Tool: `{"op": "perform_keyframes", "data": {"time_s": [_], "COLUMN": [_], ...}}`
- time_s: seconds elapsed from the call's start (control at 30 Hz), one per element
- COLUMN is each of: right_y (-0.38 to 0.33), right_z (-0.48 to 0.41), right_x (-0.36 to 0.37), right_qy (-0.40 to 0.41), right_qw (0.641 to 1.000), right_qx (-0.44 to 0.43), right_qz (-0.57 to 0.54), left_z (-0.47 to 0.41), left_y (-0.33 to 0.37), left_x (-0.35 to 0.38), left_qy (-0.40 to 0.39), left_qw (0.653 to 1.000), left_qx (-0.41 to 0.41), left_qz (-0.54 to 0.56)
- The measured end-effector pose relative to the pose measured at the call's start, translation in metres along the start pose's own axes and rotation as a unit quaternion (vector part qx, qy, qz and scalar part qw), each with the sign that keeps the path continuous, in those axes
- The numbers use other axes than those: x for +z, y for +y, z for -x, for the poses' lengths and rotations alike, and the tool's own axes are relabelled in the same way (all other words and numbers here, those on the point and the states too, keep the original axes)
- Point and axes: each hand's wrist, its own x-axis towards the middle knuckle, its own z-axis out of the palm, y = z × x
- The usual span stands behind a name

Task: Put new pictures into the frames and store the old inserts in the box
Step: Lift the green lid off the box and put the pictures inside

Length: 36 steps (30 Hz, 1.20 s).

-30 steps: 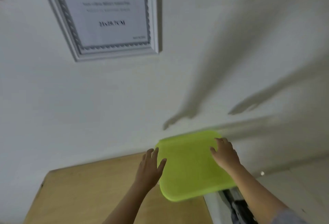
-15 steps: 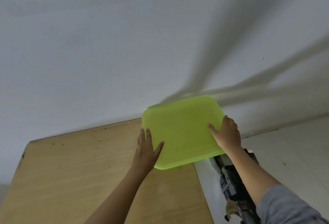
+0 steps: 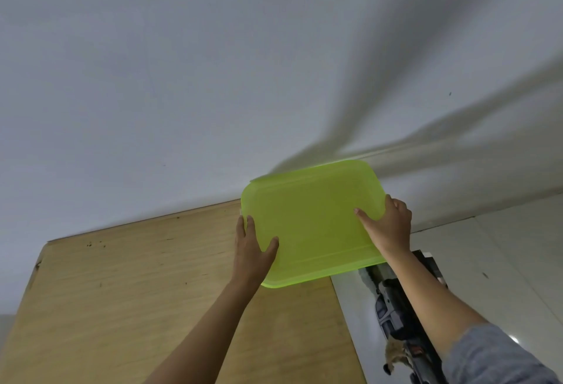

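Observation:
A bright yellow-green plastic box lid (image 3: 313, 219) covers a box at the far right corner of the wooden table (image 3: 137, 292), close to the white wall. My left hand (image 3: 251, 249) holds the lid's left edge, thumb on top and fingers along the side. On the right edge my right hand (image 3: 388, 226) grips the lid, thumb lying across its top and fingers curled over the rim. The box under the lid is hidden. No picture frame or insert is in view.
The white wall (image 3: 213, 78) rises directly behind the table. To the right lies a pale tiled floor (image 3: 502, 261), with a dark grey device (image 3: 396, 316) standing beside the table's right edge, partly behind my right forearm.
The view has tilted down, so the framed picture on the wall has left the frame. Both hands have settled on the lid's two sides, and the lid now lies lower and flatter.

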Motion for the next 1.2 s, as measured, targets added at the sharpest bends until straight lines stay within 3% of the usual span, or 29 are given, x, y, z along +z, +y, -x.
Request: {"op": "perform_keyframes", "data": {"time_s": [0.27,0.57,1.2], "right_y": [0.000,0.005,-0.044], "right_z": [0.014,0.017,0.052], "right_x": [-0.003,-0.012,-0.013], "right_qy": [0.026,0.002,-0.004], "right_qw": [0.999,0.999,0.993], "right_qx": [0.007,0.017,-0.034], "right_qz": [-0.027,-0.046,-0.109], "left_z": [0.000,0.000,0.020], "left_y": [0.004,0.000,-0.019], "left_x": [-0.005,-0.009,-0.058], "left_qy": [-0.016,-0.012,0.049], "left_qw": [1.000,0.999,0.994], "left_qx": [-0.015,-0.015,-0.008], "left_qz": [0.012,0.031,0.093]}}
